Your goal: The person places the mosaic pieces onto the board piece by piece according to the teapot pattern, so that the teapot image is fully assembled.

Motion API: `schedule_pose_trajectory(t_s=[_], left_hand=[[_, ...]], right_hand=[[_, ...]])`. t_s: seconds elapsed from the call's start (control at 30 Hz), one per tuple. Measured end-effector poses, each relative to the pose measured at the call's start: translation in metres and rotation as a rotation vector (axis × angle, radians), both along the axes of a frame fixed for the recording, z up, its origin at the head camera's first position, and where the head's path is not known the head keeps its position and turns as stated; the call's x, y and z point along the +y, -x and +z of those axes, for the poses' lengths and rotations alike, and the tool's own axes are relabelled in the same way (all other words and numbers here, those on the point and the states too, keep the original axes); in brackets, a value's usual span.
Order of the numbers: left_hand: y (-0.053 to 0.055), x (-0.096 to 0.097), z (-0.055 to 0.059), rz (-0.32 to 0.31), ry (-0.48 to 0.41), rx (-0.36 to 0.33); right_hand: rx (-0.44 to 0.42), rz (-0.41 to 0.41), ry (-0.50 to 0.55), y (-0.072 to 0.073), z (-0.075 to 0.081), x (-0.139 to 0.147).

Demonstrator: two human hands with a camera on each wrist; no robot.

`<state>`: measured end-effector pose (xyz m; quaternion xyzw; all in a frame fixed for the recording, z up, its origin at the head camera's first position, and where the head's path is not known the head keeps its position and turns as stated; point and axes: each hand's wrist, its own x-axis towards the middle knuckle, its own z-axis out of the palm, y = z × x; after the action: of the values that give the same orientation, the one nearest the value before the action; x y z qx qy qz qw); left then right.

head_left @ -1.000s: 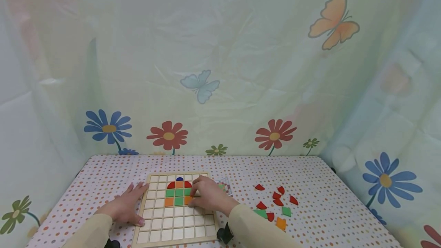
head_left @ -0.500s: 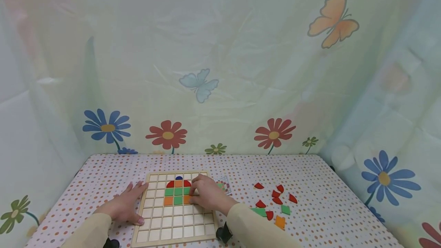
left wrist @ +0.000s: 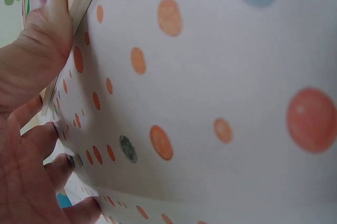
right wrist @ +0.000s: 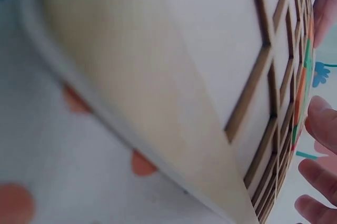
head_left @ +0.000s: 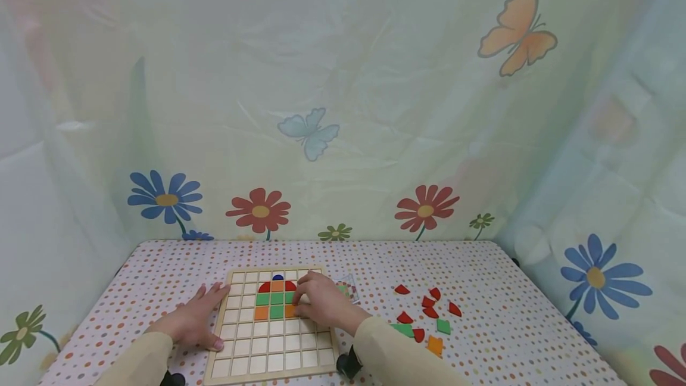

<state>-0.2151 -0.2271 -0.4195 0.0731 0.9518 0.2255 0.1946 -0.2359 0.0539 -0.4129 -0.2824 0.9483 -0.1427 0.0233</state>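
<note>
A wooden grid board [head_left: 243,347] lies on the table with coloured tiles set in its upper middle cells. Green tiles [head_left: 276,298] form a row, with orange tiles [head_left: 261,313] below at both sides of another green one. Red rounded tiles [head_left: 264,287] and a blue half-round tile [head_left: 277,277] sit above. My left hand [head_left: 190,317] rests at the board's left edge, fingers spread and thumb on the frame. Over the right end of the tile rows is my right hand [head_left: 324,301], fingers bent slightly and apart in the right wrist view; no held tile shows. What lies beneath its fingertips is hidden.
Right of the board lie loose red pieces [head_left: 404,317], green pieces [head_left: 443,326] and an orange piece [head_left: 435,346]. A small printed card [head_left: 349,286] is partly behind my right hand. A floral curtain [head_left: 343,76] hangs beyond the dotted table [head_left: 509,314].
Both hands stay almost where they were, the right one over the tile rows. The head view has shifted very slightly.
</note>
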Motion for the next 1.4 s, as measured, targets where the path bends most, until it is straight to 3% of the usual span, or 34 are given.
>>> schedule_pose_trajectory(t_s=[0.27,0.5,0.73,0.9,1.2,1.3,1.4], left_hand=[[0.001,0.001,0.0,0.009,0.015,-0.007],[0.004,0.003,0.001,0.019,0.014,-0.024],[0.004,0.003,0.0,0.008,0.016,-0.013],[0.009,0.0,-0.009,0.011,0.006,-0.013],[0.026,-0.014,-0.037,0.003,-0.026,-0.017],[0.024,-0.015,-0.037,0.013,-0.028,-0.021],[0.019,-0.012,-0.028,0.006,-0.023,-0.02]], right_hand=[[-0.052,-0.034,0.073,-0.001,0.005,0.02],[-0.099,-0.081,0.143,-0.005,0.011,0.055],[-0.123,-0.191,0.195,-0.012,0.018,0.098],[-0.114,-0.286,0.184,-0.018,0.023,0.131],[-0.095,-0.402,0.153,-0.032,0.026,0.182],[-0.098,-0.417,0.145,-0.035,0.024,0.192],[-0.109,-0.436,0.119,-0.037,0.02,0.198]])
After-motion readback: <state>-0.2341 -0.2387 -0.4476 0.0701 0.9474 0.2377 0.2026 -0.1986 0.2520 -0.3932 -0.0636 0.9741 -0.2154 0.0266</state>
